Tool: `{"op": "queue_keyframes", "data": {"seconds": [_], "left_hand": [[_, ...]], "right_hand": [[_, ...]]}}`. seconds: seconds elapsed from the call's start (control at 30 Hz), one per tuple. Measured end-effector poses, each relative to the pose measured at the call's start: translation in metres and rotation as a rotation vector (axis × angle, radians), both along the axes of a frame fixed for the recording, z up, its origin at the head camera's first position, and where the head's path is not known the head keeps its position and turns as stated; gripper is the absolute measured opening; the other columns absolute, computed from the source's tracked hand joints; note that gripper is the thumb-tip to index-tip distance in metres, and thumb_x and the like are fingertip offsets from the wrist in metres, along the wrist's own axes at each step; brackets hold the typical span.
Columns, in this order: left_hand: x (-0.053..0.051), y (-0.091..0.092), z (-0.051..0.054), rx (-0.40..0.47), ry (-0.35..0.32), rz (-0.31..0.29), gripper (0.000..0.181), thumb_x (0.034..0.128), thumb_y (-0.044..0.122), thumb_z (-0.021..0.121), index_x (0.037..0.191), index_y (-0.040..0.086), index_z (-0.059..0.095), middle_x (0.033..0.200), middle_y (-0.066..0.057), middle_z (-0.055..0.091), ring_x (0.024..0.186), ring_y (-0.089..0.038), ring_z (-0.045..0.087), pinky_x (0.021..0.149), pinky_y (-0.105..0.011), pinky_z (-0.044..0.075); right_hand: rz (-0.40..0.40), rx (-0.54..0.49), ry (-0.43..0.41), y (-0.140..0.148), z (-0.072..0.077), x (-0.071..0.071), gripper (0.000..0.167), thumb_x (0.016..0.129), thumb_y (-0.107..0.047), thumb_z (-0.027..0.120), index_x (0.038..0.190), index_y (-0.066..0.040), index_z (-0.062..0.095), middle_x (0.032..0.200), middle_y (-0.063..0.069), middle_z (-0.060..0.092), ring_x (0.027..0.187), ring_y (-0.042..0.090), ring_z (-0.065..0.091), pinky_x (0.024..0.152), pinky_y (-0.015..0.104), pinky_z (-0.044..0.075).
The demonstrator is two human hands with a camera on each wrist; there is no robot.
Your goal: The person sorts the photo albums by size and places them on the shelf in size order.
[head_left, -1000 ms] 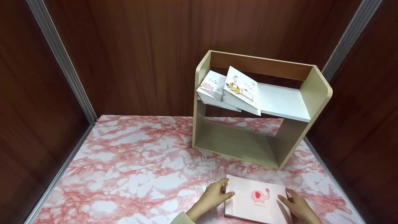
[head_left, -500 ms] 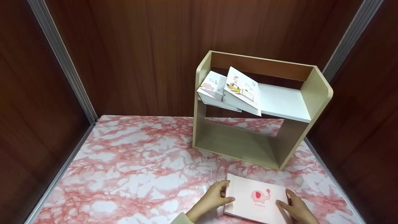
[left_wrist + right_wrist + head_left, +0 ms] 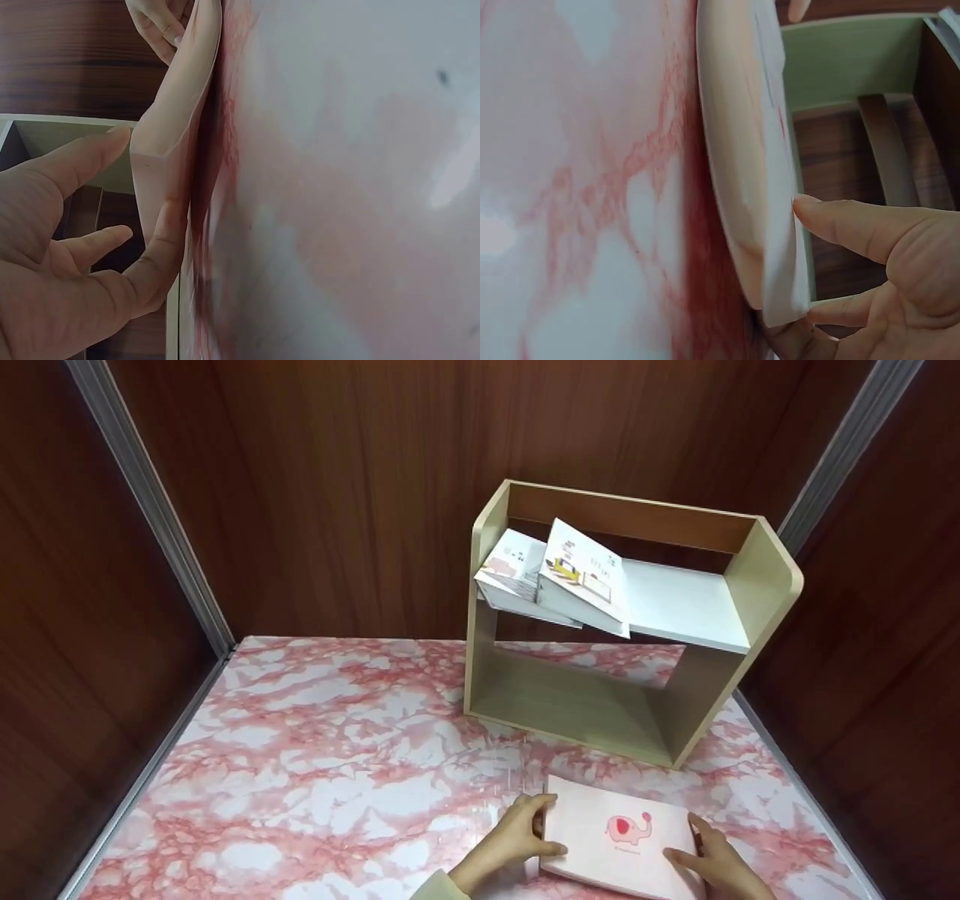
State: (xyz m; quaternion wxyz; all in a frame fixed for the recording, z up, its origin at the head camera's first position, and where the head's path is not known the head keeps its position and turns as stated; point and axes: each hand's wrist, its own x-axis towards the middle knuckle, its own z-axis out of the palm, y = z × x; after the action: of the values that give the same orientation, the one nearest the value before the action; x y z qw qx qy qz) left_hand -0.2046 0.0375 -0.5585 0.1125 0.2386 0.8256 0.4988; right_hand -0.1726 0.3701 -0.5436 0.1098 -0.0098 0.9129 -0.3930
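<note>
A pale pink book point(image 3: 592, 836) with a red elephant on its cover is at the table's front right, lying nearly flat and bowed a little. My left hand point(image 3: 517, 832) grips its left side, thumb on the cover and fingers at the edge. At the right side, my right hand point(image 3: 720, 861) pinches it, thumb on top and other fingers at or under the edge. From the left wrist view, the thick edge of the book point(image 3: 161, 169) shows between thumb and fingers. In the right wrist view, the cover point(image 3: 784, 247) stands slightly apart from the pages.
Behind the book stands a wooden two-tier shelf point(image 3: 480, 660). Two white books, a lower one point(image 3: 510, 570) and one leaning over it point(image 3: 581, 574), lie tilted on the upper left. Brown panels point(image 3: 360, 495) enclose the pink marbled table point(image 3: 315, 750).
The book's far-left corner has risen slightly in view. Both thumbs have slid a little nearer me over the cover. The shelf and its books stay put.
</note>
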Motion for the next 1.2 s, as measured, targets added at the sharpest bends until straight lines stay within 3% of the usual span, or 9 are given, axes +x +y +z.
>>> {"op": "queue_keyframes", "data": {"seconds": [0.23, 0.3, 0.47, 0.57, 0.8, 0.97, 1.1, 1.2], "left_hand": [[0.0002, -0.0001, 0.0023, 0.015, -0.034, -0.021, 0.084, 0.0650, 0.019, 0.084, 0.137, 0.008, 0.042, 0.115, -0.003, 0.046, 0.090, -0.011, 0.043, 0.084, -0.022, 0.045], [0.0002, -0.0002, 0.0021, 0.017, -0.020, -0.031, 0.085, 0.0640, 0.018, 0.084, 0.137, 0.008, 0.041, 0.119, -0.005, 0.046, 0.090, -0.011, 0.044, 0.081, -0.021, 0.045], [0.0015, -0.0012, 0.0024, 0.043, -0.038, -0.063, 0.087, 0.0637, 0.014, 0.084, 0.138, 0.009, 0.039, 0.126, -0.006, 0.041, 0.092, -0.011, 0.045, 0.077, -0.016, 0.045], [0.0022, -0.0016, 0.0039, 0.065, -0.068, -0.078, 0.089, 0.0626, 0.012, 0.084, 0.139, 0.011, 0.038, 0.127, -0.006, 0.039, 0.092, -0.011, 0.046, 0.076, -0.014, 0.046], [0.0027, -0.0008, 0.0044, 0.095, -0.092, -0.076, 0.092, 0.0604, 0.008, 0.084, 0.140, 0.012, 0.038, 0.130, -0.008, 0.039, 0.089, -0.011, 0.048, 0.076, -0.016, 0.047], [0.0025, -0.0005, 0.0032, 0.100, -0.087, -0.064, 0.091, 0.0601, 0.010, 0.085, 0.139, 0.009, 0.039, 0.126, -0.007, 0.045, 0.085, -0.010, 0.048, 0.074, -0.016, 0.047], [0.0012, -0.0009, 0.0022, 0.093, -0.061, -0.056, 0.089, 0.0598, 0.011, 0.085, 0.136, 0.003, 0.041, 0.123, -0.006, 0.047, 0.084, -0.012, 0.049, 0.074, -0.015, 0.047], [0.0004, -0.0011, 0.0014, 0.102, -0.070, -0.049, 0.089, 0.0592, 0.011, 0.085, 0.136, 0.001, 0.041, 0.118, -0.003, 0.048, 0.085, -0.011, 0.049, 0.074, -0.015, 0.046]], "right_hand": [[0.012, 0.019, -0.038, 0.0026, 0.0001, 0.0012, 0.092, 0.083, -0.026, 0.069, 0.133, 0.026, 0.013, 0.128, 0.045, 0.035, 0.110, 0.038, 0.048, 0.092, 0.045, 0.043], [0.047, 0.000, -0.035, 0.0043, -0.0004, 0.0024, 0.094, 0.082, -0.025, 0.070, 0.133, 0.027, 0.011, 0.132, 0.045, 0.029, 0.112, 0.038, 0.046, 0.091, 0.041, 0.044], [0.107, -0.080, -0.013, 0.0069, -0.0007, 0.0055, 0.097, 0.079, -0.019, 0.073, 0.133, 0.028, 0.007, 0.124, 0.041, 0.040, 0.101, 0.031, 0.050, 0.078, 0.021, 0.045], [0.094, -0.090, -0.016, 0.0073, -0.0004, 0.0062, 0.100, 0.078, -0.019, 0.074, 0.133, 0.027, 0.004, 0.125, 0.044, 0.034, 0.099, 0.029, 0.050, 0.076, 0.019, 0.043], [0.071, -0.099, -0.027, 0.0061, -0.0033, 0.0058, 0.100, 0.078, -0.018, 0.075, 0.134, 0.026, 0.005, 0.136, 0.048, 0.013, 0.109, 0.039, 0.048, 0.082, 0.026, 0.047], [0.041, -0.202, -0.080, 0.0057, -0.0045, 0.0079, 0.101, 0.080, -0.014, 0.073, 0.137, 0.022, -0.003, 0.136, 0.046, 0.016, 0.108, 0.036, 0.047, 0.081, 0.023, 0.045], [0.045, -0.249, -0.053, 0.0049, -0.0058, 0.0088, 0.102, 0.078, -0.009, 0.074, 0.137, 0.021, -0.004, 0.132, 0.045, 0.022, 0.104, 0.034, 0.051, 0.077, 0.018, 0.045], [0.028, -0.247, -0.031, 0.0035, -0.0069, 0.0087, 0.104, 0.076, -0.008, 0.076, 0.139, 0.019, -0.002, 0.137, 0.045, 0.017, 0.104, 0.033, 0.052, 0.076, 0.016, 0.045]]}}
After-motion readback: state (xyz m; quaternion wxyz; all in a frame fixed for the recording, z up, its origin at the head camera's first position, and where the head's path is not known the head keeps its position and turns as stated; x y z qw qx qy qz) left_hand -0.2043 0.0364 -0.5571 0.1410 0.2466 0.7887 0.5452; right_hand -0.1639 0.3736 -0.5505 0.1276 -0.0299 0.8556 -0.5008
